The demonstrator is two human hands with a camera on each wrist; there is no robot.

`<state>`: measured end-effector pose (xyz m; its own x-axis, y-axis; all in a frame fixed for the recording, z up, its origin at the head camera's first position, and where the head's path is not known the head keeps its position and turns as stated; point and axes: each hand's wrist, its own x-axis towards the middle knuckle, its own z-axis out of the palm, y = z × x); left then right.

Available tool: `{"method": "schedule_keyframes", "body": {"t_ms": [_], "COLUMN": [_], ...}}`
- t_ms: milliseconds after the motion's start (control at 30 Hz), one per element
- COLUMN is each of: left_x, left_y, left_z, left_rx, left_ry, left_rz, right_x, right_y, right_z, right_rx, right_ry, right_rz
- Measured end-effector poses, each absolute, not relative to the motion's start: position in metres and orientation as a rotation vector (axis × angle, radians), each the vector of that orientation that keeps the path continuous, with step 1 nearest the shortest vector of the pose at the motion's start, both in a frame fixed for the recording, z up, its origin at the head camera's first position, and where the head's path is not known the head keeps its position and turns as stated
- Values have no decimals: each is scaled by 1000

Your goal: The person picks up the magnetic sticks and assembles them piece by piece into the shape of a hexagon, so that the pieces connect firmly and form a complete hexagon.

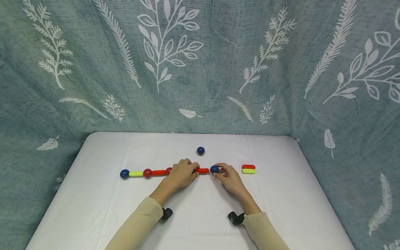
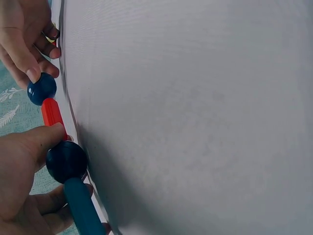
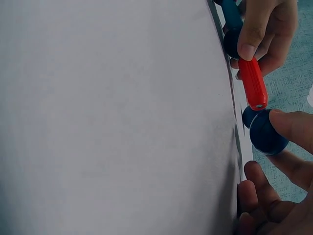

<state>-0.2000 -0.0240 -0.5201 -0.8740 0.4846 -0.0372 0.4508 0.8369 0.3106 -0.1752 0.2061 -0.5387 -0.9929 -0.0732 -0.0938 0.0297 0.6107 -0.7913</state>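
Observation:
A chain of toy magnetic sticks and balls runs across the white table, from a blue ball (image 1: 124,174) through a yellow-green stick (image 1: 135,173), red balls (image 1: 147,173) and a red stick (image 1: 158,173). My left hand (image 1: 182,173) covers its middle and grips the end red stick (image 3: 253,83) where it joins a dark blue ball (image 2: 67,161). Behind that ball comes a teal stick (image 2: 83,205). Between thumb and fingers, my right hand (image 1: 230,177) pinches another blue ball (image 3: 268,133) right at the red stick's free end.
One loose blue ball (image 1: 200,151) lies farther back on the table (image 1: 200,222). To the right, a red stick (image 1: 248,166) and a yellow-green stick (image 1: 248,171) lie side by side. A leaf-patterned teal cloth (image 1: 215,69) hangs behind the table.

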Motion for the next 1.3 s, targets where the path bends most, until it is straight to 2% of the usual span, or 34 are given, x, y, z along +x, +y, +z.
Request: {"method": "schedule_keyframes", "body": {"t_ms": [900, 1300], "left_x": [-200, -200], "left_y": [-20, -19], "left_z": [-519, -521], "left_rx": [738, 715], "left_ry": [2905, 2887], "left_rz": [430, 453], "right_x": [-175, -156], "right_y": [201, 224], "right_z": [-536, -522], "right_rx": [-95, -102], "right_ry": [2781, 2865], "right_rz": [-1193, -1252]}}
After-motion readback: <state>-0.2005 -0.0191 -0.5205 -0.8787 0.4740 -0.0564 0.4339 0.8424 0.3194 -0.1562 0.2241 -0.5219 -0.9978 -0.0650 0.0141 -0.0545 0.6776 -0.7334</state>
